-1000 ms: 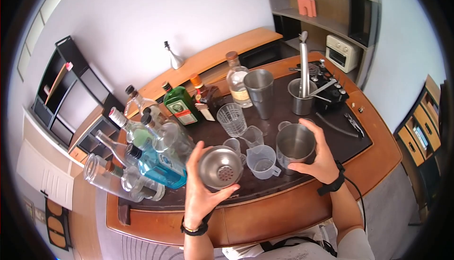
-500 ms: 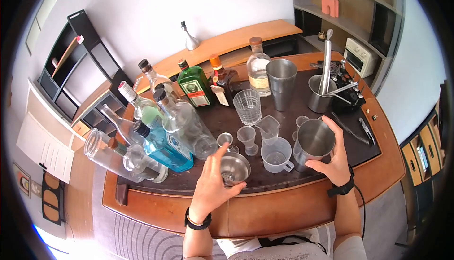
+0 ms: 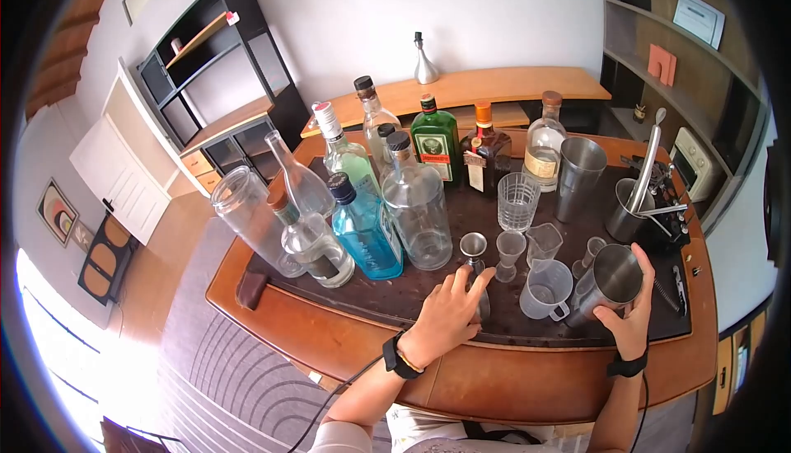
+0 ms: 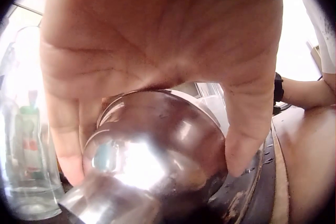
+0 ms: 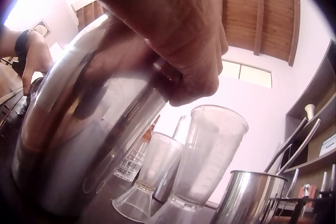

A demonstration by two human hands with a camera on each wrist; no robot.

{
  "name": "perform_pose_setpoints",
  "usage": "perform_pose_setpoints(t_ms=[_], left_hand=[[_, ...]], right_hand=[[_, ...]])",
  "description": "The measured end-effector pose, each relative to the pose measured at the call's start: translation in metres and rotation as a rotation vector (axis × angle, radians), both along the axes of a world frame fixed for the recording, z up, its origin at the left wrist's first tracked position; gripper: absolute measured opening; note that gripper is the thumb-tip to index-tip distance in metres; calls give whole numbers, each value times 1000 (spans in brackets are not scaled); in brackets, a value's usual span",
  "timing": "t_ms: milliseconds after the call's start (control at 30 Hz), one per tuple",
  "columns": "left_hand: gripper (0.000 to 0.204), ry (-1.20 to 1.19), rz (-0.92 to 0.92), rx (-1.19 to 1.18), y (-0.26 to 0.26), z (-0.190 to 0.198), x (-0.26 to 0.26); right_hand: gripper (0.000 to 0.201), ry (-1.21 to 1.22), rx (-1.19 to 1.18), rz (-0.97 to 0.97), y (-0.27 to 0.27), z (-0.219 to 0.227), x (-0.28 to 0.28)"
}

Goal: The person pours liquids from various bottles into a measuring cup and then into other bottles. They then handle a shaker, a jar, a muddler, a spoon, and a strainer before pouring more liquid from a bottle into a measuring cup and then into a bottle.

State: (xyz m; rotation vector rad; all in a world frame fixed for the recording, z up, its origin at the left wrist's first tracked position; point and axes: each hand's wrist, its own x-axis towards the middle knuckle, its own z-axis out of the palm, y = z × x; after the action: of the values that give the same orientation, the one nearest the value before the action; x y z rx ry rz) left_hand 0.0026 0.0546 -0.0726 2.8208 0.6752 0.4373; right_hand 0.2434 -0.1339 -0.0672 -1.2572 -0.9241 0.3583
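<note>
My left hand (image 3: 449, 313) reaches palm down over a steel cocktail shaker top (image 4: 163, 145). Thumb and fingers span its rounded dome in the left wrist view, with the narrow neck toward the camera; in the head view the hand hides most of it. A steel jigger (image 3: 473, 245) stands just beyond those fingers. My right hand (image 3: 633, 317) grips a steel shaker tin (image 3: 606, 288), thumb on the near side and fingers round the far side. That tin leans slightly, its open mouth up. Left of it stands a clear measuring cup (image 3: 546, 288) with a handle.
Clear plastic jiggers (image 3: 510, 255) and a cut-glass tumbler (image 3: 518, 201) stand mid-table. Several bottles, among them a blue one (image 3: 367, 234) and a green one (image 3: 437, 144), crowd the left and back. A tall tin (image 3: 579, 177) and a steel cup of bar tools (image 3: 628, 210) stand at right.
My left hand has lowered the shaker top toward the table and turned palm down over it. The right hand keeps its grip on the tin. The head view has swung left.
</note>
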Motion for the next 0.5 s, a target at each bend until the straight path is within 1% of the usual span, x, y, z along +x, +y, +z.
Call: perform_pose_setpoints(t_ms=[167, 267, 300, 367, 467, 500], left_hand=[[106, -39, 30, -77, -3, 1, 0], [107, -112, 3, -50, -6, 4, -6], [108, -101, 7, -57, -6, 6, -9], [106, -139, -9, -77, -7, 14, -17], [103, -197, -17, -177, -6, 35, -41], [93, -261, -21, -194, -4, 47, -53]], right_hand=[[106, 14, 11, 13, 1, -1, -1], [105, 54, -6, 33, -2, 1, -1], [105, 33, 9, 37, -1, 1, -1], [105, 1, -4, 29, -3, 1, 1], [105, 40, -4, 33, -2, 2, -1], [105, 25, 2, 37, 0, 1, 0]])
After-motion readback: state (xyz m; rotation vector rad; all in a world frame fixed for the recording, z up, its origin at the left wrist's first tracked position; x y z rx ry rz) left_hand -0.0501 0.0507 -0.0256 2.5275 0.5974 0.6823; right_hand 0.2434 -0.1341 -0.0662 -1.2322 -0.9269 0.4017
